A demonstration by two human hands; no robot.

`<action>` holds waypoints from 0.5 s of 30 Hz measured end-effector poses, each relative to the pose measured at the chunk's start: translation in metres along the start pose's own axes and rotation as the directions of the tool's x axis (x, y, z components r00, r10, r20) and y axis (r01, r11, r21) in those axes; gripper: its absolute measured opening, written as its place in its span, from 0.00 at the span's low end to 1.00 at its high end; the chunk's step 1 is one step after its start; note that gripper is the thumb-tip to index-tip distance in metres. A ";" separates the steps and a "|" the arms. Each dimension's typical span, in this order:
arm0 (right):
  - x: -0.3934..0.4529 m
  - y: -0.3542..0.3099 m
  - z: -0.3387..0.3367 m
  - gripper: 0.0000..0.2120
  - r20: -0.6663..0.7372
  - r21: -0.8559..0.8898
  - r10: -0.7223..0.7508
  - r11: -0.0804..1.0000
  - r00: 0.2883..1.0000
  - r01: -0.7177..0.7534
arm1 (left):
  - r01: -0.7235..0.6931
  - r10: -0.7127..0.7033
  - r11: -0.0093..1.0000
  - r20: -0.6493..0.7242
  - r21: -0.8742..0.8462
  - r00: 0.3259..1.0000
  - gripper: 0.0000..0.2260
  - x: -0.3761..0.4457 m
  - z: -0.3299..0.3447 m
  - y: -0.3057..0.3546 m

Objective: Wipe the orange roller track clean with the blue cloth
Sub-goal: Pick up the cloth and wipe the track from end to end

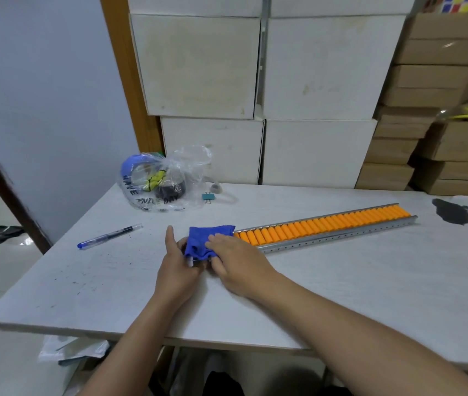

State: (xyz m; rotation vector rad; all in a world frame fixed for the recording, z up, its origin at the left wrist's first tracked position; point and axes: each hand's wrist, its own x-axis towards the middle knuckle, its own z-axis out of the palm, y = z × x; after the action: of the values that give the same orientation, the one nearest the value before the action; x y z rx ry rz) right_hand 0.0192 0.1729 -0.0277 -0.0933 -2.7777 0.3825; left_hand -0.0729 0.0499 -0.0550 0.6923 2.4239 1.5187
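A long metal rail with orange rollers, the roller track (327, 224), lies across the white table (341, 295), rising to the right. A folded blue cloth (204, 238) covers the track's near left end. My right hand (235, 261) presses down on the cloth, fingers over its right part and thumb under its near edge. My left hand (177, 264) grips the track's left end just under the cloth's left edge, thumb pointing up. The end of the track under the cloth is hidden.
A blue pen (110, 235) lies left of my hands. A clear plastic bag (161, 184) with tape rolls, a small binder clip (208, 196) and a dark stain (452, 211) sit farther back. White boxes (255, 81) and brown cartons (432, 132) stand behind the table.
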 end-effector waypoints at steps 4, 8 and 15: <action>-0.016 0.032 -0.012 0.14 -0.050 -0.007 0.108 0.994 0.993 -0.108 | 0.013 -0.013 1.000 -0.001 -0.005 1.000 0.46 0.001 0.000 -0.005; -0.037 0.079 -0.033 0.17 -0.099 -0.038 0.235 0.970 0.967 -0.239 | -0.014 0.014 1.000 0.005 0.005 1.000 0.44 0.001 0.000 -0.005; -0.070 0.171 -0.069 0.15 -0.215 -0.100 0.513 0.835 0.831 -0.541 | -0.005 0.005 1.000 -0.015 -0.005 1.000 0.42 0.002 -0.001 -0.009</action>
State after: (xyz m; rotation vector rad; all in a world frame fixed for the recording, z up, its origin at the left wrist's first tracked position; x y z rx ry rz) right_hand 0.1111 0.3468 -0.0342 -0.9087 -2.5541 0.2638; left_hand -0.0772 0.0467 -0.0626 0.6894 2.4304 1.5364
